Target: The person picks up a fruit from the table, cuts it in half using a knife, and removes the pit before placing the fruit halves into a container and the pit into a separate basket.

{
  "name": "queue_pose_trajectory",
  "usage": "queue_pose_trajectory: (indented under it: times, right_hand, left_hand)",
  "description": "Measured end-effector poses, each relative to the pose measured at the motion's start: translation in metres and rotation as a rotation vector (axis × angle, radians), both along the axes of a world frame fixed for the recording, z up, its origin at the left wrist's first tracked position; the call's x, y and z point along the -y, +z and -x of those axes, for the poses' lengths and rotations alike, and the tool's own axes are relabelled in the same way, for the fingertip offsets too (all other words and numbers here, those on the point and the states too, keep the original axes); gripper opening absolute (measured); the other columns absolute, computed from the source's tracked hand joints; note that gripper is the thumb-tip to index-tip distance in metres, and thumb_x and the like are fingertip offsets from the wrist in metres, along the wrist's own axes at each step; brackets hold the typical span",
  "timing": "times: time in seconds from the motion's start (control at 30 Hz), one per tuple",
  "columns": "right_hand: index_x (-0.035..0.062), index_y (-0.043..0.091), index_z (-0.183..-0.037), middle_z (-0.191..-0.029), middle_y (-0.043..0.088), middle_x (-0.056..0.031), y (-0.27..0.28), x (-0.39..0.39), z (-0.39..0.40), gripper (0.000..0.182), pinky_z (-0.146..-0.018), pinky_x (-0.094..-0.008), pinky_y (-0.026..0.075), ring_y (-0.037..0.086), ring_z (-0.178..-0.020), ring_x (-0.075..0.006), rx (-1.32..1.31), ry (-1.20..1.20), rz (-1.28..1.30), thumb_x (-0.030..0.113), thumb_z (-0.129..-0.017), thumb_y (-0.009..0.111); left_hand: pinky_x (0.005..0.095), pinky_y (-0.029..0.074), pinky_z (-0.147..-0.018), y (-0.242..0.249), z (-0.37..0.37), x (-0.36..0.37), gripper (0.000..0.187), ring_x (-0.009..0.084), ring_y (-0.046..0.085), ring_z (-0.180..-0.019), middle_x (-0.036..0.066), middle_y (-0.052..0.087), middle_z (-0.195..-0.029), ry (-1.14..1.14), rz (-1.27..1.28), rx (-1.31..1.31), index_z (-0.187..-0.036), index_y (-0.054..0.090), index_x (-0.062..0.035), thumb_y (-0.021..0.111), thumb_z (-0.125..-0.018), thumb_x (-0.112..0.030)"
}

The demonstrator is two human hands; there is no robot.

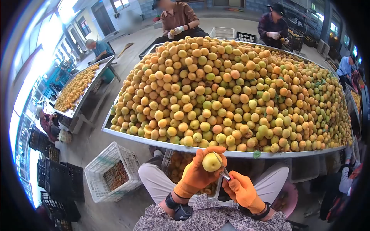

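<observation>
My left hand (198,171), in an orange glove, grips a yellow-green apricot (211,162) just below the table's near rim. My right hand (243,189), also gloved in orange, holds a small knife (222,169) whose blade lies against the right side of the fruit. Both hands hover over my lap. A huge heap of yellow and orange apricots (231,88) fills the metal table (162,141) in front of me.
A white crate (111,171) with pits or cut fruit stands on the floor at my left; another crate (175,163) with fruit sits between my knees. Black crates (58,181) stack far left. Other people work at the far side and at a second fruit table (77,86).
</observation>
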State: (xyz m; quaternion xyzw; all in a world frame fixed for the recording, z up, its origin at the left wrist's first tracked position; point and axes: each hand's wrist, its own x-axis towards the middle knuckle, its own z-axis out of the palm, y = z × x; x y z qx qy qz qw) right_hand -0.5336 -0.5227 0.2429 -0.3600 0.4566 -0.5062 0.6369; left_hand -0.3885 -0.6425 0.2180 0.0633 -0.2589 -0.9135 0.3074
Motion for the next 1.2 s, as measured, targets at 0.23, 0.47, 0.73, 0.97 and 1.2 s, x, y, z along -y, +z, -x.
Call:
queue_pose_trajectory:
  times: [0.23,0.47,0.73,0.97,1.2]
  right_hand:
    - [0.0037,0.054,-0.091,-0.059,0.041,0.0029,-0.001,-0.007,-0.019,0.046,-0.043,-0.0212,0.025,0.034,-0.046,-0.0044,0.036,-0.032,-0.01,0.049,-0.096,0.052]
    - [0.0031,0.054,-0.095,-0.059,0.042,0.0011,-0.002,-0.018,-0.027,0.046,-0.038,-0.0215,0.027,0.035,-0.043,-0.0057,0.127,-0.073,-0.044,0.049,-0.097,0.049]
    - [0.0039,0.054,-0.095,-0.059,0.043,0.0028,-0.006,-0.017,-0.031,0.043,-0.039,-0.0207,0.025,0.034,-0.042,-0.005,0.114,-0.035,-0.074,0.047,-0.098,0.049]
    - [0.0028,0.054,-0.091,-0.058,0.044,0.004,-0.016,-0.013,-0.032,0.045,-0.045,-0.02,0.025,0.035,-0.048,-0.0036,0.012,-0.032,-0.028,0.047,-0.098,0.05]
    - [0.0017,0.053,-0.089,-0.058,0.045,0.0027,-0.036,-0.014,-0.039,0.047,-0.048,-0.0239,0.029,0.038,-0.051,-0.0058,-0.112,-0.065,0.119,0.048,-0.098,0.048]
  left_hand:
    - [0.0308,0.046,-0.081,-0.005,-0.011,-0.012,0.055,0.0183,0.053,-0.094,0.011,0.053,-0.113,0.006,-0.024,-0.034,-0.137,0.041,-0.0078,0.05,-0.096,-0.043]
    - [0.0409,0.046,-0.096,-0.006,-0.013,-0.018,0.062,0.0285,0.055,-0.112,0.018,0.051,-0.125,0.126,0.086,-0.031,-0.13,0.042,-0.0092,0.071,-0.075,-0.011]
    - [0.0434,0.043,-0.103,-0.001,-0.015,-0.022,0.069,0.0285,0.053,-0.117,0.016,0.052,-0.124,0.212,0.104,0.106,-0.133,0.039,-0.0062,0.069,-0.071,-0.003]
    - [0.0408,0.042,-0.104,-0.001,-0.016,-0.031,0.063,0.0249,0.053,-0.114,0.014,0.052,-0.121,0.198,0.068,0.074,-0.131,0.041,-0.0041,0.052,-0.07,0.005]
    - [0.0361,0.048,-0.094,0.015,-0.015,-0.047,0.063,0.0237,0.055,-0.105,0.014,0.053,-0.117,0.332,0.104,0.218,-0.126,0.042,-0.0008,0.046,-0.063,0.005]
